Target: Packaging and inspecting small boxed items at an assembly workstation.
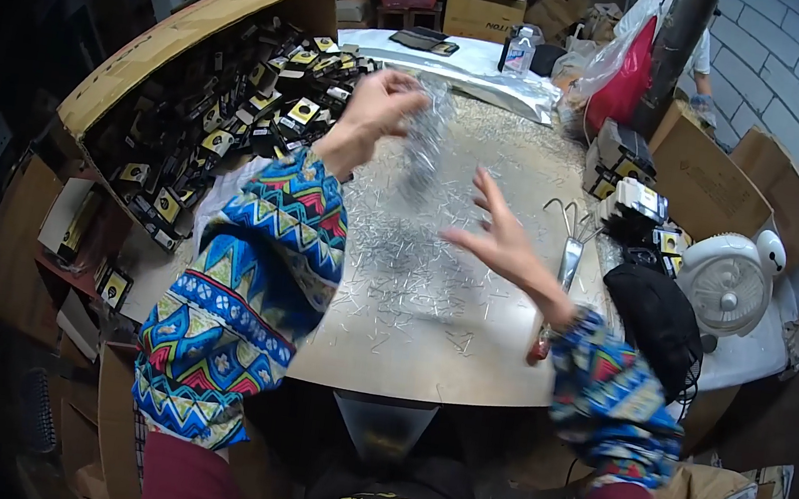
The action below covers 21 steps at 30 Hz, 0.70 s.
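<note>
High over the middle of the table, my left hand (377, 110) is closed on the top of a clear plastic bag (426, 137), which hangs down smeared by motion. Whether anything is inside it I cannot make out. Below, many small thin silvery metal pieces (408, 261) lie scattered on the pale tabletop (495, 363). My right hand (497, 237) hovers above their right side, fingers spread and holding nothing. Just right of it lies a metal hand rake (570, 257) with curved prongs at the far end and a red handle end toward me.
A big cardboard box (101, 99) full of small black and yellow packages stands at the left. To the right are a black bag (653, 318), a white fan (728, 283) and stacked packages (623, 158). A clear bottle (519, 53) stands at the back.
</note>
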{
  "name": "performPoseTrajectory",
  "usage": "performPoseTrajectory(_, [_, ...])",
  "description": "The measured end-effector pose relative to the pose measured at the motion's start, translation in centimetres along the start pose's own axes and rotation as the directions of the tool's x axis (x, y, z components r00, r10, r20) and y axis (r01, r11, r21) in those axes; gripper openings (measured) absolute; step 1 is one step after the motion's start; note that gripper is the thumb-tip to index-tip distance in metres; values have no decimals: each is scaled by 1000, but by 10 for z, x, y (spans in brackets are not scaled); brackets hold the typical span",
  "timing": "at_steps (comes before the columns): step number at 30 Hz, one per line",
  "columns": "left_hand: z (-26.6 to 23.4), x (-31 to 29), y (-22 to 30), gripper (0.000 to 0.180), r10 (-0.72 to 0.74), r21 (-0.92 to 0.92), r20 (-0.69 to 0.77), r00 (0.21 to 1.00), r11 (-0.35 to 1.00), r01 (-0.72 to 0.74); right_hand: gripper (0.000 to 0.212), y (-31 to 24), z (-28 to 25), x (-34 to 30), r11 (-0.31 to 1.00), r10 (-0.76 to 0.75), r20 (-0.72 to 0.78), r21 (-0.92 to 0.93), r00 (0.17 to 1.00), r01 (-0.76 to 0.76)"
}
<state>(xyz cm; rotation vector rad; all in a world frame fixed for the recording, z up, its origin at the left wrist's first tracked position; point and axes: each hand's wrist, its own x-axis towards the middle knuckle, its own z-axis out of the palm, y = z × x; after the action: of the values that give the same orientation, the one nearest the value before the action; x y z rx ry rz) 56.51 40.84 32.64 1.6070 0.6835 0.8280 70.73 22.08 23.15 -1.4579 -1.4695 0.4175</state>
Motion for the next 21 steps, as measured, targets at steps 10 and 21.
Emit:
performPoseTrajectory(10, [3,-102,-136,29,57,629,253,966,749,-209,29,21,23,86,608,377,-212,791,902,-69])
performPoseTrajectory(21, [-34,-144,-172,47,226,794,397,890,402,-456,38,11,-32,117,996,-83,-451,-58,889,63])
